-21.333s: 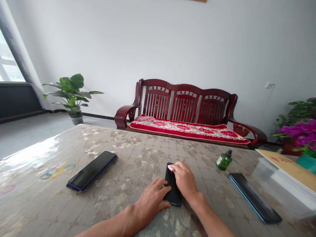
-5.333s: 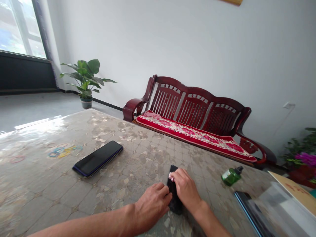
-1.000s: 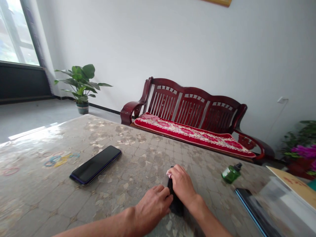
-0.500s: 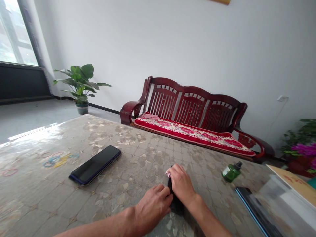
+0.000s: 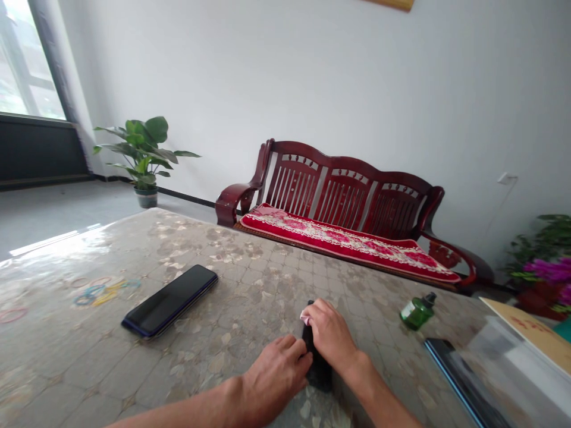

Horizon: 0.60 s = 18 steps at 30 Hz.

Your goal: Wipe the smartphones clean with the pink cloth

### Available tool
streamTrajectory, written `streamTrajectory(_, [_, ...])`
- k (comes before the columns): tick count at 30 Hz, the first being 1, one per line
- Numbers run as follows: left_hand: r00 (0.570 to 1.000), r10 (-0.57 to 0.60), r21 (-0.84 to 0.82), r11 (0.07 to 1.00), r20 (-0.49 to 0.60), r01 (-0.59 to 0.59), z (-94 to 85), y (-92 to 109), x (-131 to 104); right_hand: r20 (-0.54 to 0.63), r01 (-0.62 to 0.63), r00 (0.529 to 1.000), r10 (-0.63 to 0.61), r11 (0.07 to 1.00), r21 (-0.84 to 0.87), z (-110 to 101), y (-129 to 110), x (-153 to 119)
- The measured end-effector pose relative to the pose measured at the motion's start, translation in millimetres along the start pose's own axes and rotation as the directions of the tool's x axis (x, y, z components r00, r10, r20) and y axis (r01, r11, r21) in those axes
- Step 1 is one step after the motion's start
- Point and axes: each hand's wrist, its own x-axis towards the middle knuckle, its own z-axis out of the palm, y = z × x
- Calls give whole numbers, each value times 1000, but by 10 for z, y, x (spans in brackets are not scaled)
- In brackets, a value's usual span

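Note:
A long black object (image 5: 320,374) lies on the table between my hands; its kind is hard to tell because the hands cover much of it. My left hand (image 5: 279,368) has its fingers closed on the near left side of this object. Over the object's far part rests my right hand (image 5: 329,330), fingers curled. A small pale pink cloth (image 5: 306,315), seen only at its edge, sticks out from under the right fingers against the black surface.
A dark phone (image 5: 172,300) and coloured rubber bands (image 5: 100,293) lie on the patterned tabletop (image 5: 232,309) to the left. On the right are a green bottle (image 5: 417,311), another phone (image 5: 464,380) and a clear-and-tan packet (image 5: 530,339). Behind stands a red wooden bench (image 5: 343,184).
My right hand has shifted very slightly along the black object with the cloth. The left hand keeps its hold, and the view has moved a little.

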Motion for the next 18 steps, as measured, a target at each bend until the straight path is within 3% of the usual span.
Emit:
streamTrajectory(8, [999, 25, 13, 1000, -20, -25, -8, 0, -14, -71, -75, 995, 72, 996, -38, 49, 59, 145])
streamTrajectory(18, [999, 14, 21, 1000, -48, -13, 28, -2, -10, 7, -30, 1000, 30, 998, 47, -52, 60, -9])
